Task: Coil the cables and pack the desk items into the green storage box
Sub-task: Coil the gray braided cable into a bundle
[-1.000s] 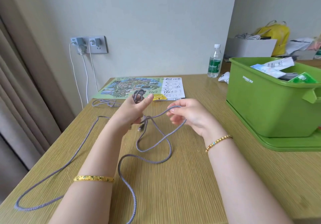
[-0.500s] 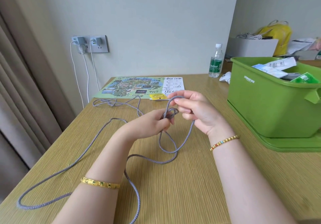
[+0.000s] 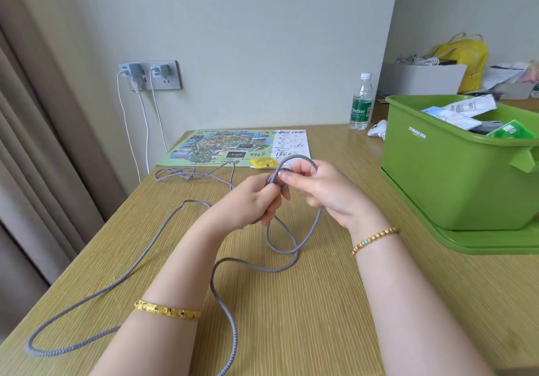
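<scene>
A long grey braided cable (image 3: 224, 297) trails in loose loops over the wooden desk (image 3: 320, 317). My left hand (image 3: 250, 203) grips a small bundle of its loops above the desk's middle. My right hand (image 3: 323, 192) pinches a loop of the same cable just to the right, and that loop arches over its fingers. The green storage box (image 3: 455, 177) stands on its green lid at the right, with papers and packets inside. A printed map sheet (image 3: 233, 148) and a small yellow packet (image 3: 264, 162) lie on the desk behind my hands.
A water bottle (image 3: 361, 104) and a white object (image 3: 377, 129) stand near the wall behind the box. A wall socket (image 3: 150, 75) holds chargers with white leads hanging down. Curtains hang at the left. A cardboard box and a yellow bag sit at the far right.
My hands have come together: the right brought a loop of cable up to the left, which now grips the gathered loops. The hanging loop has shortened.
</scene>
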